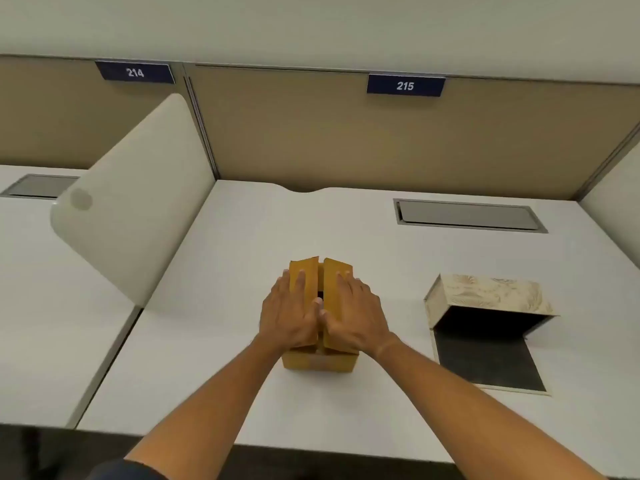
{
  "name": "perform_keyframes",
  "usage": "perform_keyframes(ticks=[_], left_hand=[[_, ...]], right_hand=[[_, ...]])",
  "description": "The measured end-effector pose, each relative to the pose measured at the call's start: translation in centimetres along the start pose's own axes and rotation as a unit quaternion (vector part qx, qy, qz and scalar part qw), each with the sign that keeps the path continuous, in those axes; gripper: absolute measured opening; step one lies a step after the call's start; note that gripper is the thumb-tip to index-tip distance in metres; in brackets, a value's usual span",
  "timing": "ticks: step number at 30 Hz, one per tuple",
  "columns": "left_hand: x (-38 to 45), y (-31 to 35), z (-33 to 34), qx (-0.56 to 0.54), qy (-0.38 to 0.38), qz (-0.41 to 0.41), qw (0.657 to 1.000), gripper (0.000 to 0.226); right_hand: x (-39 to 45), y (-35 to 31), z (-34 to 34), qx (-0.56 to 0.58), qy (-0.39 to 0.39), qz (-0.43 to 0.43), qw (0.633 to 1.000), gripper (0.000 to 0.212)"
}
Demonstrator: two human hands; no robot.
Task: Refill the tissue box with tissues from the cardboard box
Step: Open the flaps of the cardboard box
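A small yellow-brown cardboard box (320, 361) stands in the middle of the white desk (242, 254). Its two top flaps are nearly closed, with a dark gap between them. My left hand (289, 313) lies flat on the left flap and my right hand (356, 315) lies flat on the right flap, thumbs meeting over the gap. To the right, the cream patterned tissue box (485, 296) sits with its lid swung down flat toward me, showing a dark, empty-looking inside. No tissues are visible.
A recessed grey cable hatch (467, 216) is set in the desk at the back right. A curved white divider (131, 209) rises along the desk's left side. Tan partition panels (346, 140) with signs 214 and 215 close off the back.
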State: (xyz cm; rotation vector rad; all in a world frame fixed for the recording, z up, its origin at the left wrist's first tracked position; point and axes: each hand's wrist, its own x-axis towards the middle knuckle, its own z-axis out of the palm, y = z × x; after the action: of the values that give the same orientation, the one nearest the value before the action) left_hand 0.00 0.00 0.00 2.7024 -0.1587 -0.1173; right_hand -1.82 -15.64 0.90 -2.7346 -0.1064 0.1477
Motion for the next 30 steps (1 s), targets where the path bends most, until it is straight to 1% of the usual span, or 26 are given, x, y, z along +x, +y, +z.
perform_keyframes(ticks=[2, 5, 10, 13, 18, 21, 24, 27, 30], left_hand=[[1.0, -0.4, 0.3, -0.019, -0.007, -0.01, 1.0, 0.071], [2.2, -0.5, 0.9, -0.015, -0.025, -0.01, 1.0, 0.069], [3.4, -0.4, 1.7, -0.007, -0.053, -0.029, 0.998, 0.07], [3.7, -0.3, 2.2, -0.005, -0.048, -0.033, 0.998, 0.067], [4.2, -0.5, 2.9, -0.028, -0.053, -0.064, 0.996, 0.081], [4.5, -0.6, 2.9, -0.026, -0.048, -0.072, 0.996, 0.086], [4.8, -0.3, 2.9, -0.033, -0.038, -0.075, 0.996, 0.084], [5.1, 0.1, 2.8, -0.058, -0.023, -0.085, 0.994, 0.078], [5.2, 0.4, 2.9, -0.044, -0.027, -0.089, 0.995, 0.082]], right_hand=[[0.9, -0.2, 0.4, 0.016, -0.004, 0.025, 1.0, 0.084], [1.7, -0.3, 1.0, 0.008, -0.017, 0.045, 0.999, 0.079], [2.6, -0.4, 1.4, 0.014, -0.047, 0.052, 0.997, 0.076], [2.9, -0.4, 1.4, 0.038, -0.061, 0.06, 0.996, 0.077], [3.1, -0.2, 1.3, 0.056, -0.085, 0.058, 0.993, 0.085], [3.0, -0.3, 1.3, 0.074, -0.079, 0.055, 0.993, 0.084], [3.0, -0.1, 1.3, 0.099, -0.068, 0.053, 0.991, 0.08], [2.8, 0.5, 1.2, 0.141, -0.038, 0.072, 0.987, 0.076], [2.6, 1.2, 1.0, 0.178, -0.016, 0.084, 0.98, 0.073]])
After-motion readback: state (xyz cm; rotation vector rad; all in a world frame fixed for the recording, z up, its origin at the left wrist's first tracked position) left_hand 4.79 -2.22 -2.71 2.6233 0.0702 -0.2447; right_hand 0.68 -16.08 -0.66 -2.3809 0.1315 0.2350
